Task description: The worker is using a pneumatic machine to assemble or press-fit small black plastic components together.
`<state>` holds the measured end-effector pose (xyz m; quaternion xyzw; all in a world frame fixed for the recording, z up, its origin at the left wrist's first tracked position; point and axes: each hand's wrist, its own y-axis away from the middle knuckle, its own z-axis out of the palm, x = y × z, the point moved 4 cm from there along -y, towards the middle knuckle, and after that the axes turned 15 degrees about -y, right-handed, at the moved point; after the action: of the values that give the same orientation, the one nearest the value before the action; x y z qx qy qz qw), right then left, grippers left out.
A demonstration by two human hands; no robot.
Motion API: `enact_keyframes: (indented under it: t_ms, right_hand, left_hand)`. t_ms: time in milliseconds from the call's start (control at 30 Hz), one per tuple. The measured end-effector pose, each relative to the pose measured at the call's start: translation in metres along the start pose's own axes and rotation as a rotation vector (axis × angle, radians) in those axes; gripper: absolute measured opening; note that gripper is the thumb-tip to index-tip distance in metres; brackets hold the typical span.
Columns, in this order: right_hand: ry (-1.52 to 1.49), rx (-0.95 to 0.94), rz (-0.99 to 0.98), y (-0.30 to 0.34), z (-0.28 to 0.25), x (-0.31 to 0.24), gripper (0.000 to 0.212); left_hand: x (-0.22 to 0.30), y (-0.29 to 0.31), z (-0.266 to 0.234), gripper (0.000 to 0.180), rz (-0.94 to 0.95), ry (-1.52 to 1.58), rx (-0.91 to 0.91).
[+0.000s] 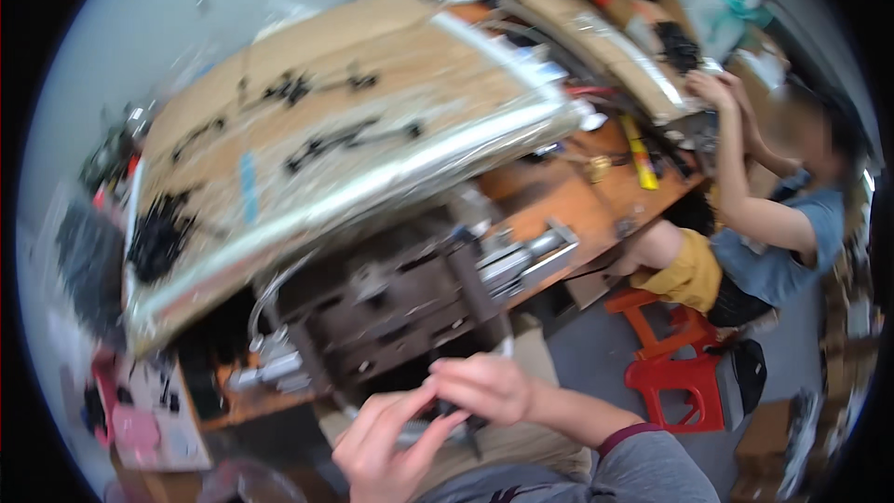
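My left hand point(386, 442) and my right hand point(484, 389) meet in front of my body, near the lower middle. Between their fingertips is a small black part point(447, 406), blurred and mostly covered by the fingers. The right fingers are closed around it, while the left thumb and fingers pinch at its near side. Just beyond my hands stands a brown metal fixture point(372, 321) with slots and holes. A silver cylinder point(270, 374) is mounted at its left, and another silver cylinder point(526, 259) at its right.
A raised cardboard-covered board point(410, 51) with a plastic-wrapped edge carries black cable-like pieces point(349, 142) and a black bundle point(160, 235). At right, a co-worker in a blue shirt point(768, 256) handles things at the orange-brown table point(559, 200), beside a red stool point(675, 382).
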<state>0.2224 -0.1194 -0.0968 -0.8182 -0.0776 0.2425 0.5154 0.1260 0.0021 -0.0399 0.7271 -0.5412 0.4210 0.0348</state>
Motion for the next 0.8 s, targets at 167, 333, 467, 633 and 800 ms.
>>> enact_keyframes:
  t_ms: [167, 333, 467, 633, 800]
  right_hand:
    - [0.022, 0.018, -0.006, -0.004, -0.006, -0.001, 0.036]
    - [-0.109, 0.077, 0.099, -0.001, -0.006, 0.002, 0.039]
    - [-0.122, 0.226, 0.288, -0.004, -0.008, 0.002, 0.031]
    - [-0.37, 0.313, 0.492, -0.009, -0.01, 0.006, 0.025]
    - [-0.716, 0.377, 0.711, -0.003, 0.001, 0.011, 0.012]
  left_hand:
    - [0.025, -0.012, -0.009, 0.029, 0.326, -0.058, 0.042]
    - [0.013, -0.001, -0.004, 0.034, 0.193, -0.062, 0.064]
    - [-0.003, 0.006, -0.01, 0.032, 0.027, -0.081, 0.06]
    - [-0.02, 0.008, -0.002, 0.036, -0.009, -0.009, 0.088]
    - [-0.036, 0.008, 0.018, 0.028, 0.067, -0.232, 0.041]
